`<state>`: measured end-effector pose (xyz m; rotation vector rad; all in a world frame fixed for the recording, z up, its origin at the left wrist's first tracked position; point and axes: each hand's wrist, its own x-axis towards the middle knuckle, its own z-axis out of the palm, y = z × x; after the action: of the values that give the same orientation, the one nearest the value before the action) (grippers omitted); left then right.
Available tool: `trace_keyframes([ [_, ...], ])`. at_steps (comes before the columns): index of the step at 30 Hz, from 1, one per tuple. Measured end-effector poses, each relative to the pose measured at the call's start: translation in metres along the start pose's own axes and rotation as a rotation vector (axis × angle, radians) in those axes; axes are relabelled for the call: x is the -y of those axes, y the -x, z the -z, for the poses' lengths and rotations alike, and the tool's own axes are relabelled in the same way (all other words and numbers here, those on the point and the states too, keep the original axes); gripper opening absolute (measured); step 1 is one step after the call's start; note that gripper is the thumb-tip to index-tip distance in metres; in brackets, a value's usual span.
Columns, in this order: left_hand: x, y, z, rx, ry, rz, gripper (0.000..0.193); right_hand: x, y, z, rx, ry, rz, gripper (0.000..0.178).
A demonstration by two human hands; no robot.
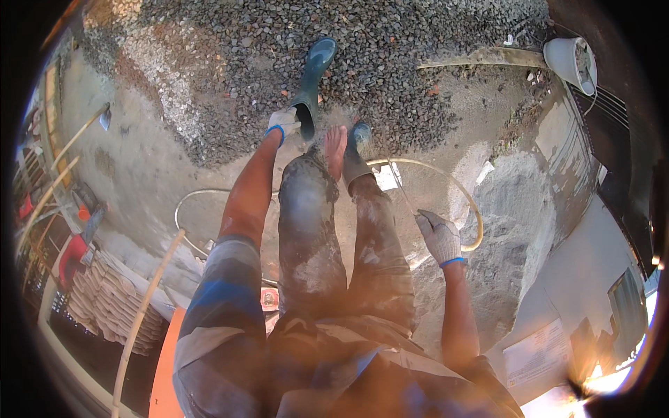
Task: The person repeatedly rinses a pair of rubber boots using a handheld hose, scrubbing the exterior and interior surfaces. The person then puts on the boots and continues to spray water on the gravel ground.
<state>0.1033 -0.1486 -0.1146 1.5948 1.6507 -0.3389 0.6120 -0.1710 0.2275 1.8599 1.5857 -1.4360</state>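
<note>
Left hand: white knit glove with blue cuff, gripping the rim of a tall dark-green rubber boot, toe toward grey gravel.
Right hand: matching glove, well apart from the left, seemingly pinching a thin pale stick.
Feet: one bare foot beside the held boot; the other in a second rubber boot.
Nearby: curved yellowish hose.

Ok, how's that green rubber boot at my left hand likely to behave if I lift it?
The green rubber boot probably flexes along its tall, hollow shaft. With your left hand at its open top, the foot end could swing or dip. Its smooth, shiny toe may feel slippery.
</note>
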Motion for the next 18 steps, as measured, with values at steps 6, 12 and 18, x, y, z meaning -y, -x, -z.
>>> trace_keyframes([
  [6, 0.025, -0.005, 0.01, 0.071, 0.382, 0.299, 0.041, 0.022, -0.021, -0.006, -0.002, 0.084, 0.199, 0.042],
  [12, 0.008, 0.009, 0.023, 0.096, -0.049, 0.101, 0.038, 0.046, -0.031, 0.003, -0.07, 0.132, 0.199, 0.04],
  [18, 0.003, -0.005, 0.012, 0.064, 0.106, 0.114, 0.041, 0.05, -0.051, 0.008, -0.178, 0.087, 0.192, 0.039],
])
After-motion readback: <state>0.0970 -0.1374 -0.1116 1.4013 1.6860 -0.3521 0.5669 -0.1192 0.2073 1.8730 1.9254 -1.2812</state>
